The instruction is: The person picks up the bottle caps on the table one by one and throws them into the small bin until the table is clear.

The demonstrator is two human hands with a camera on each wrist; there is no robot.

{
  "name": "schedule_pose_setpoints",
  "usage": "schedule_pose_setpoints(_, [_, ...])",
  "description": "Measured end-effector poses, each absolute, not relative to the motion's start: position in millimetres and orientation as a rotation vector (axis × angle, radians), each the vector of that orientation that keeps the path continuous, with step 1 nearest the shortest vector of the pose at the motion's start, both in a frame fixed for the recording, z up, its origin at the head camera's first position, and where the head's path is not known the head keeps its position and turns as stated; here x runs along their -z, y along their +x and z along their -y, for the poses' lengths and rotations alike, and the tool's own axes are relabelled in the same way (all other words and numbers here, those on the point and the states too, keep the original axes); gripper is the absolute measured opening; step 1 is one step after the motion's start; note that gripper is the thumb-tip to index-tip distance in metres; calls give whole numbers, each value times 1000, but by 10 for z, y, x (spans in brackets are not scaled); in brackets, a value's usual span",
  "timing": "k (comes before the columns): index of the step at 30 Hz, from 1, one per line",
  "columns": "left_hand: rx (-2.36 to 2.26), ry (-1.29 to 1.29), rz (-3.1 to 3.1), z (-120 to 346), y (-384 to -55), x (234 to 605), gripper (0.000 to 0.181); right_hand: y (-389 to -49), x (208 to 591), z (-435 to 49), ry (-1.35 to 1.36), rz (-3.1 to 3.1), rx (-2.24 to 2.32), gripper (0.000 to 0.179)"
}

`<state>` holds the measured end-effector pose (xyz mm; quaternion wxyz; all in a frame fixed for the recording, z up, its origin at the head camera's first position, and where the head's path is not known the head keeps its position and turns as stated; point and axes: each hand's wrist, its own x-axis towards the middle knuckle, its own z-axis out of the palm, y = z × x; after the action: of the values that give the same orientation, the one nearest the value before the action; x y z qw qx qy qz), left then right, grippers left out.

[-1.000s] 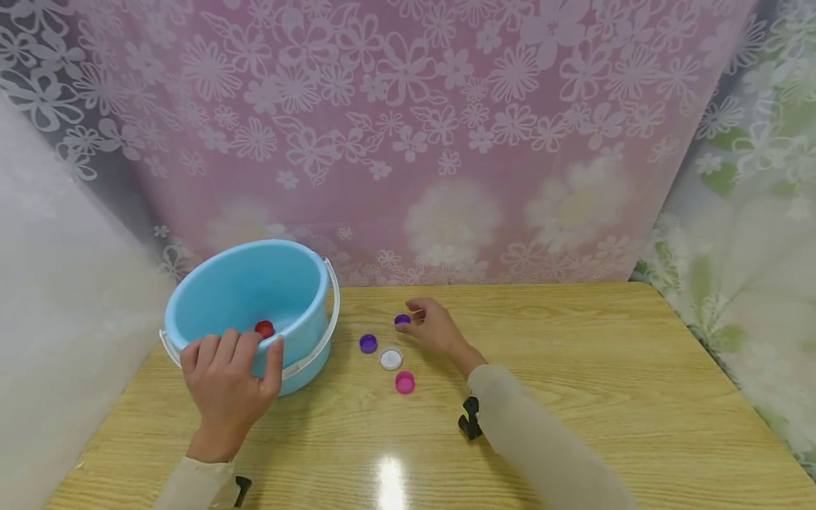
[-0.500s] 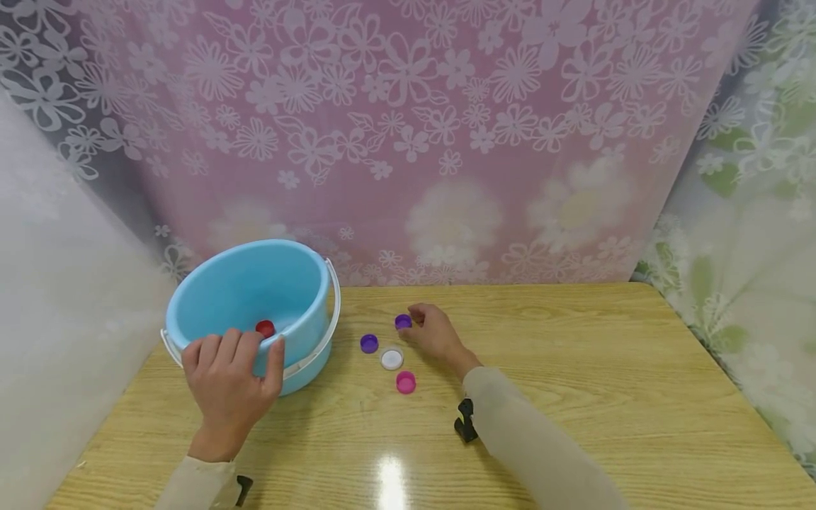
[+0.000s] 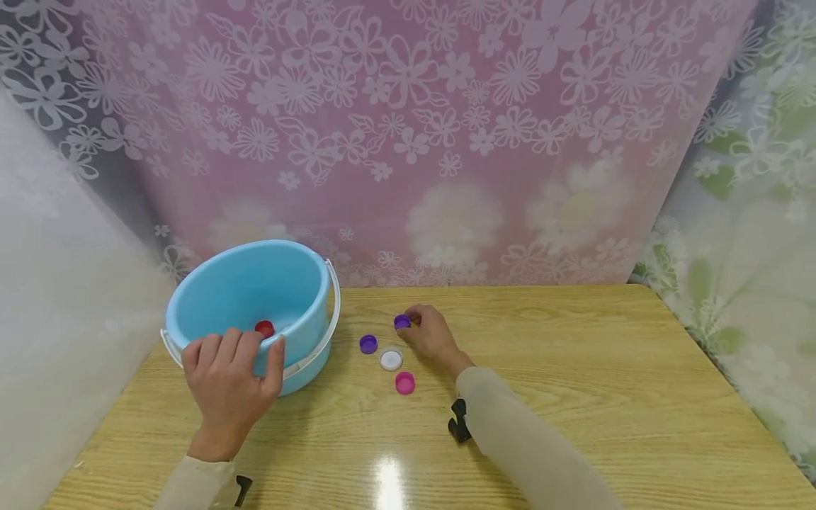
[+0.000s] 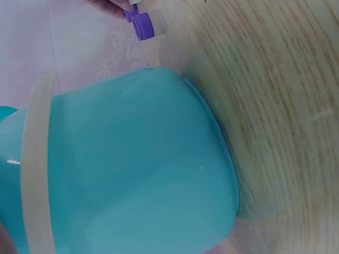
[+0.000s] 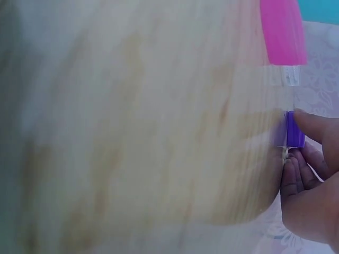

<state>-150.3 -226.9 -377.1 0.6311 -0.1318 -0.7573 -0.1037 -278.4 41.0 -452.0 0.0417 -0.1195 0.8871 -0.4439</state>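
In the head view my left hand (image 3: 231, 382) grips the near rim of a light blue bucket (image 3: 306, 312), fingers over the edge and thumb along it. The bucket stands at the left, and a red bottle cap (image 3: 264, 329) shows inside. My right hand (image 3: 433, 334) pinches a purple bottle cap (image 3: 401, 322) at the back of the table, thumb and finger on its sides. The right wrist view shows that purple cap (image 5: 295, 129) at the tabletop between the fingers. Another purple cap (image 3: 368, 344), a white cap (image 3: 391, 359) and a pink cap (image 3: 404, 383) lie nearby.
A wood-grain table (image 3: 574, 397) carries everything, its back edge meeting a pink floral curtain (image 3: 446, 142). The bucket's white handle (image 3: 334, 304) hangs down its side. A pale leafy curtain (image 3: 752, 212) borders the right side.
My right hand's fingers have closed in on the far purple cap, and the right forearm has shifted slightly left. The left hand and the bucket stay put.
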Motion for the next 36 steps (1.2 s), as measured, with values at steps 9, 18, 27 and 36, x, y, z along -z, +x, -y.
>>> schedule_pose_setpoints(9, [241,-311,1723,2226,-1488,3718,44,-2777,4534,-427,-387,-2732,1359,28])
schedule_pose_setpoints(18, [245,-310,1714,2224,-1493,3719,43,-2777,4538,-461,-365,-2696,1385,29])
schedule_pose_setpoints(27, [245,-314,1708,2211,-1500,3714,42,-2758,4446,-545,-323,-2635,1475,34])
schedule_pose_setpoints(36, [238,-305,1733,2268,-1501,3756,43,-2869,4262,-611,-347,-2713,1525,34])
